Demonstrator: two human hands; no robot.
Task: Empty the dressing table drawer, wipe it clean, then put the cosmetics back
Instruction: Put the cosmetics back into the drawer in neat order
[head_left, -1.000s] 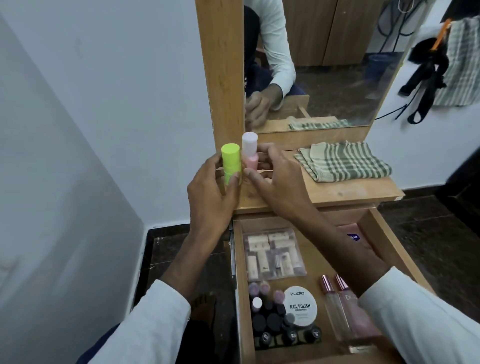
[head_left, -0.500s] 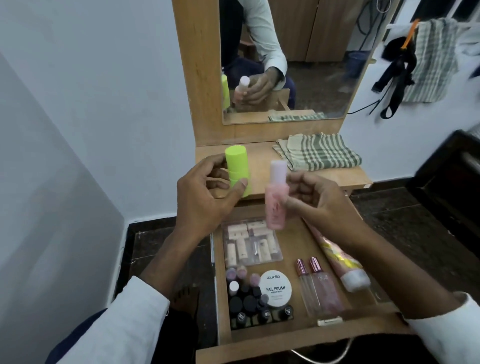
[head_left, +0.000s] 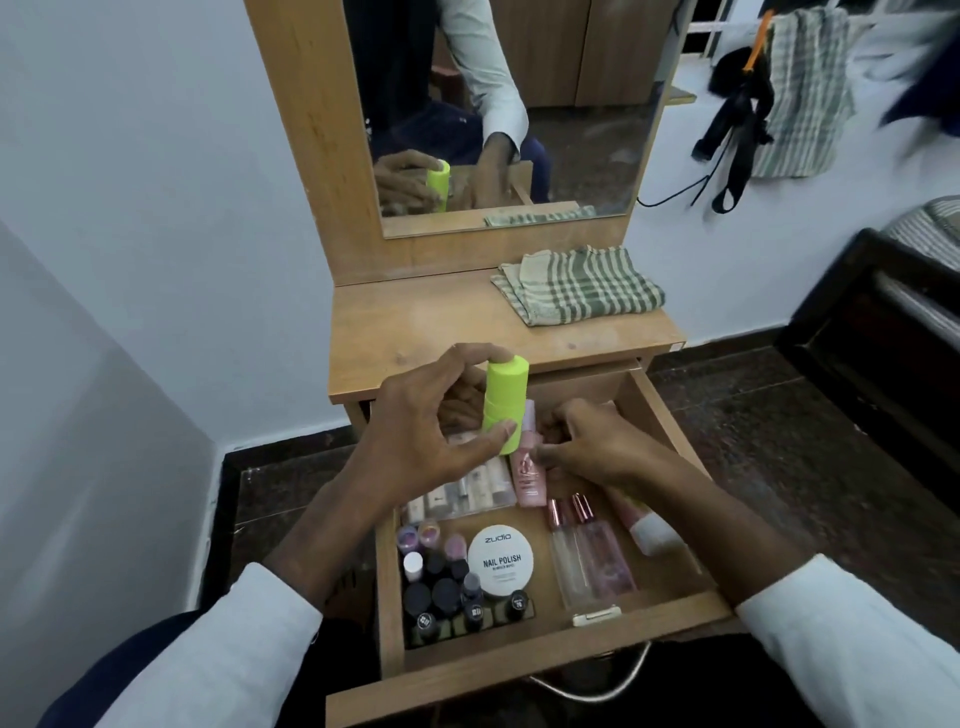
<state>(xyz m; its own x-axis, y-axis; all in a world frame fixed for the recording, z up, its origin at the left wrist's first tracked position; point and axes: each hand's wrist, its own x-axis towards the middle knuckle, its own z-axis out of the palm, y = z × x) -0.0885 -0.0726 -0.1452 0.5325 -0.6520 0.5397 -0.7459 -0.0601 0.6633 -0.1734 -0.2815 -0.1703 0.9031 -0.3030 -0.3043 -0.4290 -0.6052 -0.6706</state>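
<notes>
The wooden drawer (head_left: 545, 656) stands pulled out under the dressing table top (head_left: 441, 322). My left hand (head_left: 415, 441) grips a lime-green stick container (head_left: 505, 400) upright above the drawer's back. My right hand (head_left: 587, 447) holds a pink bottle (head_left: 527, 480) with a pale cap, lowered into the drawer beside a clear pouch (head_left: 467, 488) of small tubes. Inside lie several nail polish bottles (head_left: 447, 592), a round white nail-polish tin (head_left: 500, 561), two clear perfume bottles (head_left: 592, 551) and a pink tube (head_left: 649, 530).
A folded green-checked cloth (head_left: 582, 286) lies on the table top at the right, below the mirror (head_left: 571, 130). White walls close in on the left. Dark floor and a dark bed frame (head_left: 872, 332) are to the right. Clothes (head_left: 779, 93) hang on the far wall.
Both hands came down from the table top toward the drawer. The pink bottle went from upright in the air to low inside the drawer. The green stick stays in my left hand.
</notes>
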